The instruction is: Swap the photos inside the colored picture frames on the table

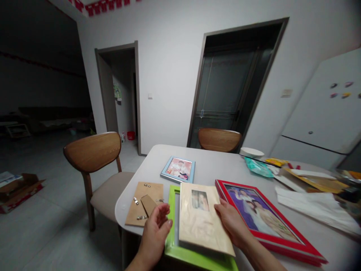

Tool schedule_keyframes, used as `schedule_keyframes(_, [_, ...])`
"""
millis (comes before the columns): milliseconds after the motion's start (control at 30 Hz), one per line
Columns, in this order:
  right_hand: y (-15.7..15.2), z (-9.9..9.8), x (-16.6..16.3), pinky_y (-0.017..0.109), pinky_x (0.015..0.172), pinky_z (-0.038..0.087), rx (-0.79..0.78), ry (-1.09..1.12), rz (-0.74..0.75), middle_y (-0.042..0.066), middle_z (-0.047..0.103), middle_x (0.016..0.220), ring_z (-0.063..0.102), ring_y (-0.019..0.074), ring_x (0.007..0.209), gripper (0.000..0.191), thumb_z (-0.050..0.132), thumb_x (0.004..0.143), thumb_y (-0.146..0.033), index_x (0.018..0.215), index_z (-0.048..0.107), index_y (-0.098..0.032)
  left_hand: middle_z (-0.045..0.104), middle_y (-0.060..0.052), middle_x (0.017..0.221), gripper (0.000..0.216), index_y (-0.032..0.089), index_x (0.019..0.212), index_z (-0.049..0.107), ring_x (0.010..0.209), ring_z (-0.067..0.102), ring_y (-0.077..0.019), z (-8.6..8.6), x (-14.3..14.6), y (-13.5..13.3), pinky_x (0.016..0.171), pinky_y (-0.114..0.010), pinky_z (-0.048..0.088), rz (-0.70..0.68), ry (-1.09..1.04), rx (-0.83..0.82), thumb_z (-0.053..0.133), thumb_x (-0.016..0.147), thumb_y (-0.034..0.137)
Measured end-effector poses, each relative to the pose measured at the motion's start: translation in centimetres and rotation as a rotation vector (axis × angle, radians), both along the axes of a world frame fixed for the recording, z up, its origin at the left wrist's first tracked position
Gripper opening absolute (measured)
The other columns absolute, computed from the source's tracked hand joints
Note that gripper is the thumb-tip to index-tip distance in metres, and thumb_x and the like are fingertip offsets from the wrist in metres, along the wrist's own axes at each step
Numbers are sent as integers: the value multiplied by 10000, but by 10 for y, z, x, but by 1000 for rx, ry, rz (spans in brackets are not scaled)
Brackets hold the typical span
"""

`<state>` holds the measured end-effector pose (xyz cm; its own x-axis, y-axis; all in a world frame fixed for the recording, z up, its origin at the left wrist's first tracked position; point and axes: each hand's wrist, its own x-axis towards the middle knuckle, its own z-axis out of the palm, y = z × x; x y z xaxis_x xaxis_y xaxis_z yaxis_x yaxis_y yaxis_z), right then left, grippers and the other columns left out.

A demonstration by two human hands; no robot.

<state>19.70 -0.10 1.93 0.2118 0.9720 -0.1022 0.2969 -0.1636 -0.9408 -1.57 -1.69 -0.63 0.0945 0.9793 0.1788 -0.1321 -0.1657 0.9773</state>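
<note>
A green picture frame [172, 210] lies at the near edge of the grey table [220, 165]. On top of it rests a cream mat board [197, 226] with a small photo in its window. My left hand [155, 229] is at the frame's left side, fingers loosely curled and apart, holding nothing that I can see. My right hand [231, 222] lies flat on the mat's right edge, fingers stretched out. Left of the green frame sits a brown frame backing [141, 199] with metal clips and a stand.
A red-framed photo [262, 218] lies right of my hand, a small blue-framed photo [178, 169] further back. White paper [316, 207], a green packet [258, 167], a white bowl [251, 152] and clutter fill the right. Wooden chairs stand left [93, 150] and behind [218, 139].
</note>
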Motion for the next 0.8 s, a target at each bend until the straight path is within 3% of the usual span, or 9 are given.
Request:
schedule_keyframes(233, [7,-17,-4,250,523,448,15,56,75,91,666,793,625,178,627,500,276,675,-187,1147,407,-86,494,-104,1190,425,181,1045,524,1108,421,-252,0,6,-14,969,-423,278,-143,691,244,575,625,146])
schedule_keyframes(367, [11,-19,-6,252,643,440,99,-259,44,108,639,929,604,188,789,471,300,681,-212,1102,471,-89,458,-145,1222,539,146,1073,508,1152,365,-288,8,9,-17,990,-488,185,-274,937,298,673,564,207])
schedule_keyframes(467, [11,-18,-1,258,695,411,130,-603,60,129,631,944,585,206,838,392,331,705,-254,988,554,-101,475,-135,1209,499,158,1041,525,1148,374,-280,14,9,-18,984,-491,182,-311,986,309,682,577,258])
schedule_keyframes(567, [9,-17,3,280,635,395,49,-870,76,142,648,837,594,233,775,344,351,727,-307,885,591,-118,493,-123,1193,445,179,1006,542,1145,380,-277,15,10,-18,976,-496,184,-312,992,324,668,598,305])
schedule_keyframes(800, [2,-16,4,292,550,361,0,-1008,82,143,649,790,594,251,706,350,365,734,-383,796,612,-142,529,-122,1142,423,171,1014,536,1103,423,-271,10,13,-19,982,-482,198,-264,998,363,645,616,260])
